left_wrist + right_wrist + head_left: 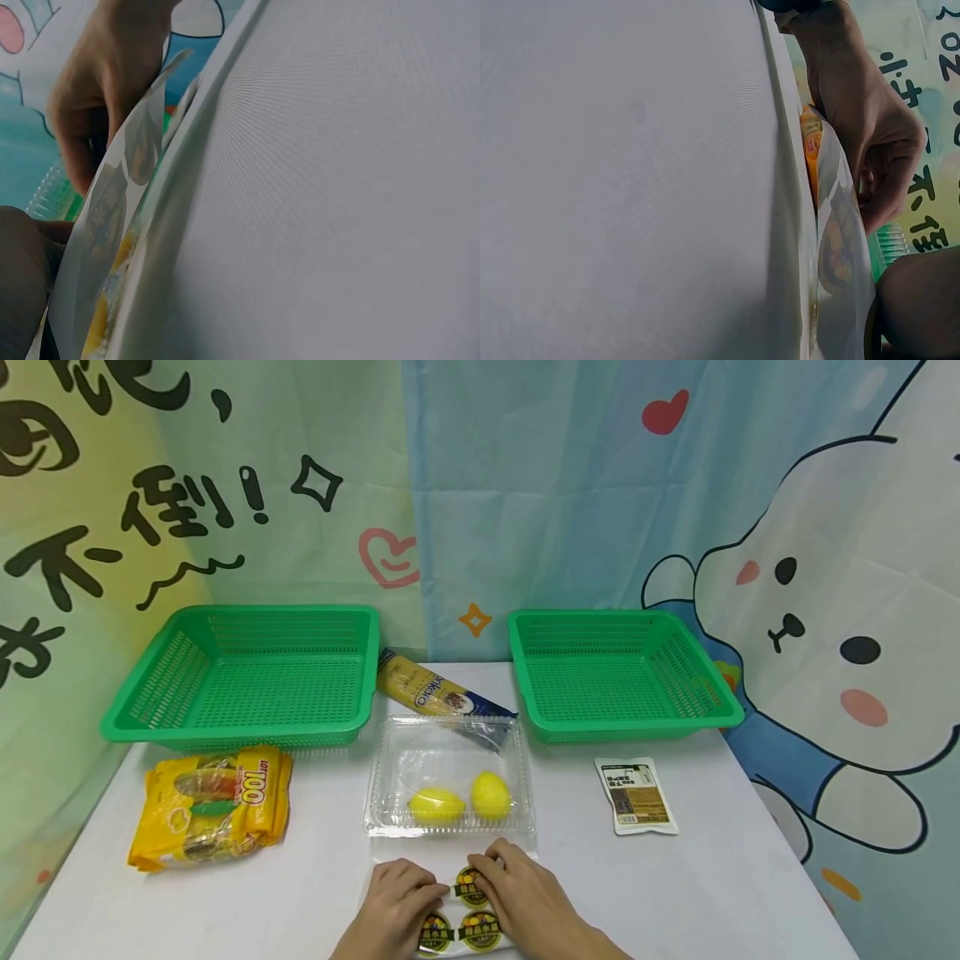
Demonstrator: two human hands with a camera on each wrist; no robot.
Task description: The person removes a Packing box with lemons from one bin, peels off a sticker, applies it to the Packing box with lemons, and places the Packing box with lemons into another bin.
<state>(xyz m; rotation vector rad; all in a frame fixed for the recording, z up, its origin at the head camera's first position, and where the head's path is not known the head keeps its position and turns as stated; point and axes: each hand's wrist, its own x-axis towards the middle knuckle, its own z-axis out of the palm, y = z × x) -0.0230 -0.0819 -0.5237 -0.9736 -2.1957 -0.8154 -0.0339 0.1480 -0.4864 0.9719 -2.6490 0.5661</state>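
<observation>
A white sheet of round stickers, printed black, gold and green, is raised in front of the body at the table's near edge. My left hand grips the sheet's left side, thumb and fingertips by the upper sticker. From the other side my right hand pinches the sheet by that same sticker, fingers bent over its edge. In the left wrist view the sheet stands tilted between both hands. Just beyond is a clear plastic clamshell box with two yellow lemons showing through it.
Behind the box lies a pasta packet. Two green baskets, left and right, stand at the back. A yellow snack bag lies at left, a small white and brown pouch at right. A printed curtain hangs behind.
</observation>
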